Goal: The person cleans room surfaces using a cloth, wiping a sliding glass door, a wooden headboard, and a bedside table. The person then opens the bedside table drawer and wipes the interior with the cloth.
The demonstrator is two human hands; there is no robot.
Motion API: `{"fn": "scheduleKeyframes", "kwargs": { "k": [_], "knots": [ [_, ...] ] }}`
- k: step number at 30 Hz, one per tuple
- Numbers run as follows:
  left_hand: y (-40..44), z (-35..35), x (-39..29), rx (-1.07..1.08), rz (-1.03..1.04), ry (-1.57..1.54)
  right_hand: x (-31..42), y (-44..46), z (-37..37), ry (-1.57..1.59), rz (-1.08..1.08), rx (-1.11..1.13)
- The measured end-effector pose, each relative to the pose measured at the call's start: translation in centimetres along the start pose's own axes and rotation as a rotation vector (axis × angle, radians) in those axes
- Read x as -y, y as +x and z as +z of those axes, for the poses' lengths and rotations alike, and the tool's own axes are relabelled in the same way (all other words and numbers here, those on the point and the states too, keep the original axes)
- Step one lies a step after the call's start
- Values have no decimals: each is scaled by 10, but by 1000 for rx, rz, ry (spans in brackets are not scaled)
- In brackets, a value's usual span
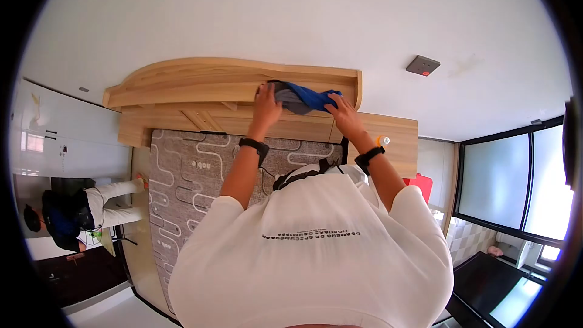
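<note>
A blue and grey cloth (303,98) lies bunched along the wooden headboard shelf (200,88), stretched between my two hands. My left hand (268,108) is closed on its dark grey end. The blue end is in my right hand (345,114), fingers pressed onto it. Part of the cloth under my fingers is hidden. Each wrist wears a black band.
Below the headboard lies a bed with a patterned grey mattress (188,173). A small bottle with an orange label (382,141) stands on the wooden side cabinet (398,127). A red object (420,187) is beyond it. Another person (79,212) stands at the left.
</note>
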State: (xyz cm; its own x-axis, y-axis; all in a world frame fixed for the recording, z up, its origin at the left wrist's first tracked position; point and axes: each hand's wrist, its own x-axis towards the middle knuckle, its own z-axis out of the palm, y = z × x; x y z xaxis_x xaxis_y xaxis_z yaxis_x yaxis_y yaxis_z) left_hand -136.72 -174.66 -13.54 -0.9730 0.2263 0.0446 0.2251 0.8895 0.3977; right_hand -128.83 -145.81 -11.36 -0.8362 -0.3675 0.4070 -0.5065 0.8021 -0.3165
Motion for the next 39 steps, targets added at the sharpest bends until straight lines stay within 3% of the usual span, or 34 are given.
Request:
{"fn": "scheduleKeyframes", "kwargs": {
  "k": [1,3,6,9,13,15,16,18,19,21,23,25,28,30,31,33,38,39],
  "knots": [
    [3,-9,6,2,4,5,0,7,10,2,4,-5],
    [7,-30,14,66,-255,43,5,26,27,99,31,9],
    [-1,-40,56,61,-340,102,24,53,53,191,9,5],
    [-9,-52,75,65,-350,89,49,61,60,43,-36,87],
    [17,-30,73,114,-361,226,43,55,59,38,59,107],
    [14,1,79,28,116,555,46,39,42,63,85,231],
    [6,-13,36,-52,151,247,47,26,34,77,97,253],
    [1,-14,-20,-16,344,179,32,6,16,57,55,114],
    [4,-6,-42,32,410,79,25,-4,9,68,56,114],
    [5,6,-81,82,474,-20,6,-28,-8,-96,-148,92],
    [19,17,-121,269,540,-101,-12,-61,-25,-23,-94,123],
    [27,42,-122,299,542,-89,-7,-93,-30,69,-40,168],
    [22,52,-137,280,513,-63,-26,-116,-43,63,-33,17],
    [13,46,-138,268,425,59,-48,-113,-43,120,201,-149],
    [9,44,-137,269,424,58,-49,-106,-45,121,202,-148],
    [-4,31,-137,164,204,45,-61,-74,-62,162,313,-374],
    [-3,35,-110,113,-89,122,-73,-24,-55,279,254,-314],
    [-1,36,-110,140,-152,159,-78,-20,-45,344,321,-251]
  ]
}}
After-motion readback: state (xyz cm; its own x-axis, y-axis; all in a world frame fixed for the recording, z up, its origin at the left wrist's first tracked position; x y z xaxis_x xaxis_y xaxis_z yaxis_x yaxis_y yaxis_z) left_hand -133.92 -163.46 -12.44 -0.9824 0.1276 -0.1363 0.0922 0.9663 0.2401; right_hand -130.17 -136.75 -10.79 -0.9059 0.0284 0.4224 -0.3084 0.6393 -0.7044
